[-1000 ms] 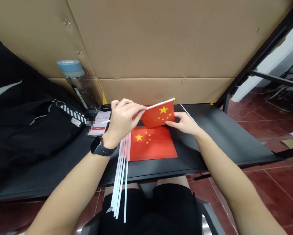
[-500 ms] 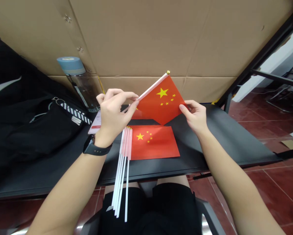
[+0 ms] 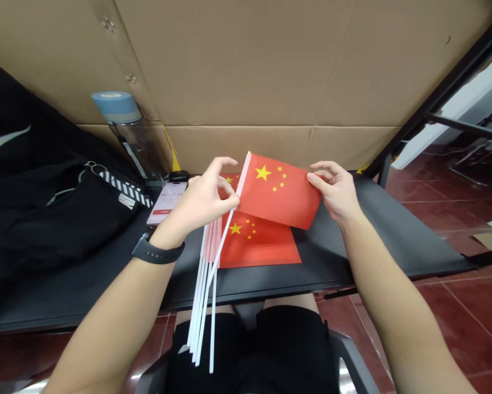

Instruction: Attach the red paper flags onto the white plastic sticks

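My left hand (image 3: 207,201) pinched the red flag (image 3: 287,191) by its pole; my right hand (image 3: 339,191) pinched its free upper corner. It hung above stacked flags (image 3: 266,253), their poles overhanging the table (image 3: 401,235)'s near edge.

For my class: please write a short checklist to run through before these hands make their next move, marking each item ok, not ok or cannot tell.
1. Left hand pinching the raised Chinese flag's white stick: ok.
2. Right hand gripping that flag's upper free corner: ok.
3. Raised stick clear of the piled flags' sticks: cannot tell; they overlap in view.
4. Piled sticks wholly over the black table: not ok; they jut past its front edge.
5. Water bottle's blue lid on: ok.
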The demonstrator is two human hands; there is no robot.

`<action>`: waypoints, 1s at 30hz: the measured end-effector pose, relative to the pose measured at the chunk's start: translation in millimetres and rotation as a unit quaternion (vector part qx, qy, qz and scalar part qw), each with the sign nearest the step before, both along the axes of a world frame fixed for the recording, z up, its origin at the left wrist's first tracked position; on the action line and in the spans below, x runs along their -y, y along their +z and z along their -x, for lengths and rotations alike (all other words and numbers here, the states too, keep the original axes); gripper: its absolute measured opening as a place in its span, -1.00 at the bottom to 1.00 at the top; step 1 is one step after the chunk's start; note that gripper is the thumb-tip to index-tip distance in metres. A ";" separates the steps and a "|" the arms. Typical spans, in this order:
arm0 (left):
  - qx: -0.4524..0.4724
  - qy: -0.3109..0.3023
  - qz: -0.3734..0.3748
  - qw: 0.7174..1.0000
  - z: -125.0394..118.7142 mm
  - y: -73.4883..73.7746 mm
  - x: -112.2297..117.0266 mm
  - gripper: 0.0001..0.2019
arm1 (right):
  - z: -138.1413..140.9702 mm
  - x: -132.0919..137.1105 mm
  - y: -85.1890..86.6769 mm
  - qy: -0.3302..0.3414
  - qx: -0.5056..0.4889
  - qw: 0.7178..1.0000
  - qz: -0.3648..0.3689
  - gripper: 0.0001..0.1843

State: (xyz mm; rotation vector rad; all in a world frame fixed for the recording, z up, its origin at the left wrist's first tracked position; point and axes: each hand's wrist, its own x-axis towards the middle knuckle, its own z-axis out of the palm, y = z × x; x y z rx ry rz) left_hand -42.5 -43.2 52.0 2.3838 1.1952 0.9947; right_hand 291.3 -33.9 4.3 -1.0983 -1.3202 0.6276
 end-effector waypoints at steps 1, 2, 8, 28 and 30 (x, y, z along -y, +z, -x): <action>-0.035 0.003 0.040 0.999 -1.4 -0.5 1.3 -0.33 | -1.7 -0.6 -0.5 0.014 0.015 0.999 0.026 -0.50; -0.071 0.007 0.077 0.994 -3.2 -0.6 3.1 -0.28 | -3.2 -0.9 -1.1 0.029 0.033 0.998 0.054 -0.52; -0.286 -0.006 0.184 0.941 -11.0 3.7 19.9 0.01 | -6.0 1.3 -3.7 0.175 0.165 0.953 0.187 -0.59; -0.406 0.113 0.190 0.887 20.6 -9.9 -6.0 -0.26 | 54.0 24.8 -8.6 0.198 0.483 0.853 -0.008 -0.65; -0.411 0.112 0.189 0.885 18.8 -10.4 -6.3 -0.30 | 71.5 35.5 -7.1 0.284 0.492 0.823 -0.024 -0.61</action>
